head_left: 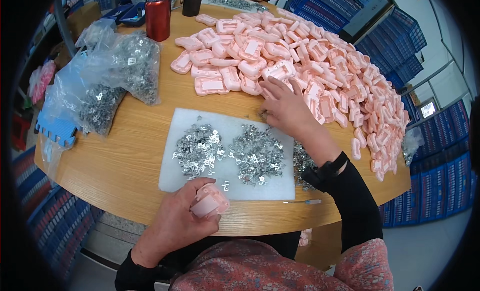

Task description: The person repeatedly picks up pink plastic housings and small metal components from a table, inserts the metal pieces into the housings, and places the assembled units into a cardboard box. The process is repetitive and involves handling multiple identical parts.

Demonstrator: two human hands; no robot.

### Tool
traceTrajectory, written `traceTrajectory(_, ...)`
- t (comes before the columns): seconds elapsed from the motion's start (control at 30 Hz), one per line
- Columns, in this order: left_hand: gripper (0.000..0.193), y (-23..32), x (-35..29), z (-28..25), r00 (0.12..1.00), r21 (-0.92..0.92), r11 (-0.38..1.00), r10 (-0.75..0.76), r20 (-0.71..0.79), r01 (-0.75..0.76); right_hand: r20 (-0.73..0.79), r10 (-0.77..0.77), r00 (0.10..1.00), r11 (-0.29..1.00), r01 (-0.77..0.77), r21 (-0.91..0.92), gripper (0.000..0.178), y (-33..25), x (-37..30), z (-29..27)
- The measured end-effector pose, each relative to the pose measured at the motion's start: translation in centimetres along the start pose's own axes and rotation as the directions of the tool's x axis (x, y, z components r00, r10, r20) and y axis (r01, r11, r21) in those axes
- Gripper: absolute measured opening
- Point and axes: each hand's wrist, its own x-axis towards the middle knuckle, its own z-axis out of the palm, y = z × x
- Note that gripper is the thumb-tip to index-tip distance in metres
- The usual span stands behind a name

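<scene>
left hand [182, 218] fingers clamped on pink shell [210, 201] at near edge of white pad [225, 128]. right hand [285, 108] fingers together, pinching at metal clips [256, 153] by pad's far right corner.

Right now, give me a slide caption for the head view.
Left hand holds a pink plastic shell; right hand picks at metal clips on white foam.

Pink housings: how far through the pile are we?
Done: cannot tell, no separate finished batch shows. In hand: the left hand holds one pink housing, while the right hand picks at small metal clips on the white foam pad. Left: a large heap of pink housings across the round table, plus bagged clips.
</scene>
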Motion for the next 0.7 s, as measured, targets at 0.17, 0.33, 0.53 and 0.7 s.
traceTrajectory(0.17,0.056,-0.2,-0.2,0.0,1.0,0.008,1.0,-0.014,-0.013,0.014,-0.003,-0.016,1.0,0.947,0.016,0.322,0.02,-1.8,-0.2,-1.2)
traceTrajectory(0.33,0.057,0.0,0.0,0.4,1.0,0.004,1.0,0.008,0.0,-0.008,0.094,0.034,0.995,0.982,-0.05,0.181,0.019,-1.5,1.7,0.9)
traceTrajectory(0.53,0.059,-0.4,-0.4,0.4,0.999,-0.103,0.994,-0.037,0.005,0.037,0.04,0.023,0.999,0.988,-0.029,0.153,0.016,-2.3,1.4,-0.3)
traceTrajectory(0.7,0.056,-1.1,-1.1,0.8,0.99,-0.481,0.865,-0.138,0.038,0.139,0.026,0.036,0.999,0.904,-0.043,0.425,0.012,-4.2,-1.6,-3.2)
